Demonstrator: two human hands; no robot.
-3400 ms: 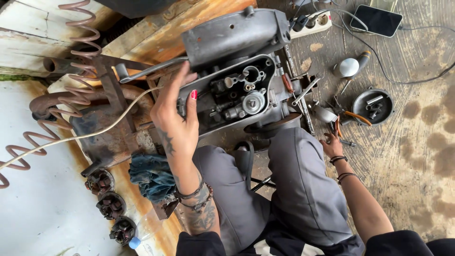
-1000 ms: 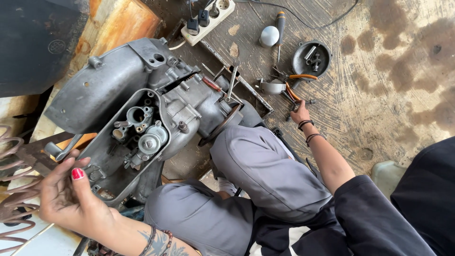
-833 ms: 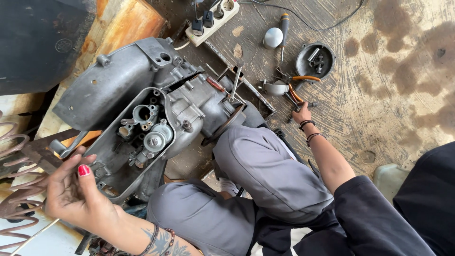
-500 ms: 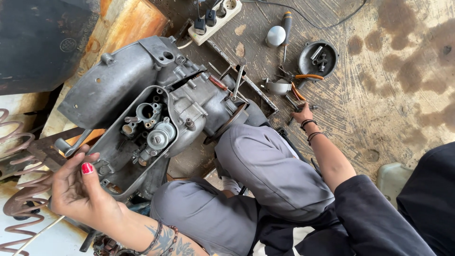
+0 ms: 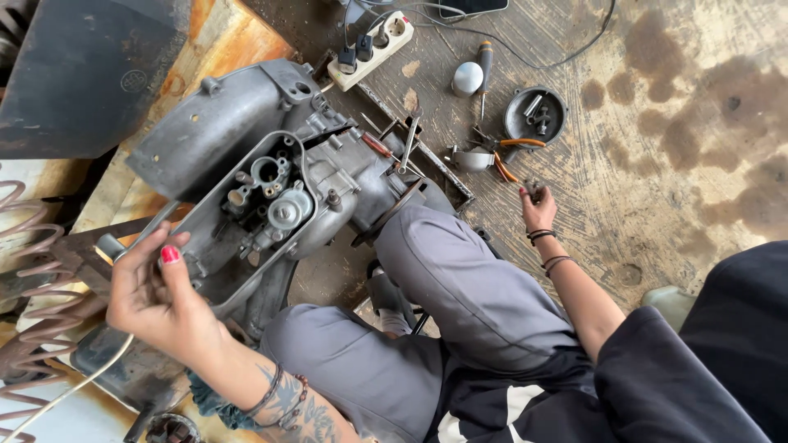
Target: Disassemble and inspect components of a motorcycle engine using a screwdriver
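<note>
A grey scooter engine (image 5: 222,139) lies on its side against my knees, with its side case open on a carburettor (image 5: 279,209) and small fittings. My left hand (image 5: 156,299), thumbnail painted red, grips the lower rim of that open case beside a metal lever end (image 5: 111,246). My right hand (image 5: 538,215) reaches out over the wooden floor and pinches a small dark metal part (image 5: 533,190) in its fingertips, just below the orange-handled pliers (image 5: 509,156).
On the floor lie a black round cover (image 5: 535,115) holding small parts, a metal clamp (image 5: 472,158), a screwdriver (image 5: 484,70), a white round knob (image 5: 468,79) and a power strip (image 5: 369,49). A coiled hose (image 5: 33,271) and a dark panel (image 5: 74,74) are at the left.
My left hand has moved from the face of the open case down to its lower rim. The right hand stays near the pliers, now lifted slightly with the small part.
</note>
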